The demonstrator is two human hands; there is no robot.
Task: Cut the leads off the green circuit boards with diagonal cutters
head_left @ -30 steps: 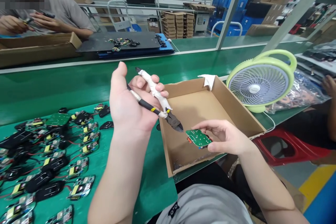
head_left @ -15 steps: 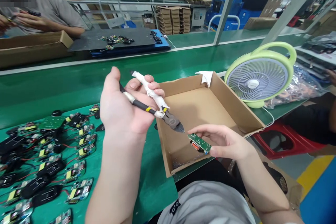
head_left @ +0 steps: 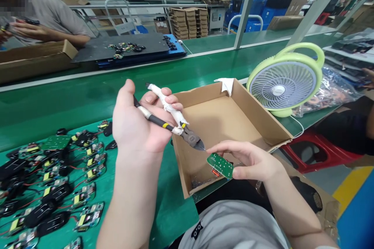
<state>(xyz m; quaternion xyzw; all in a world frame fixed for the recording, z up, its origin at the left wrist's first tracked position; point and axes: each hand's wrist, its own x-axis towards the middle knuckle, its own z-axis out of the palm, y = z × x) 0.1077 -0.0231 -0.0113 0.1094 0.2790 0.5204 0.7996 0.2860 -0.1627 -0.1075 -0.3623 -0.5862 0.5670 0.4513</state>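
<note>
My left hand is palm up, with its fingers curled round a pair of diagonal cutters. White tape wraps the cutters' handles, one of them thickly, and their jaws point right and down over the cardboard box. Just right of the jaw tip, my right hand pinches a small green circuit board between thumb and fingers. The soldered face of the board is turned up, and an orange-red connector shows below its edge. From this view I cannot tell whether the jaw tip touches the fingertip or the board.
A shallow cardboard box lies beneath both hands, with small clippings in its near corner. Wired circuit boards and black casings cover the left of the green mat. A green fan stands behind right. Across the bench sits another person.
The circuit board has been turned in my right hand, so more of its soldered face shows and less of the connector. My left hand still holds the cutters. The view has shifted slightly.
</note>
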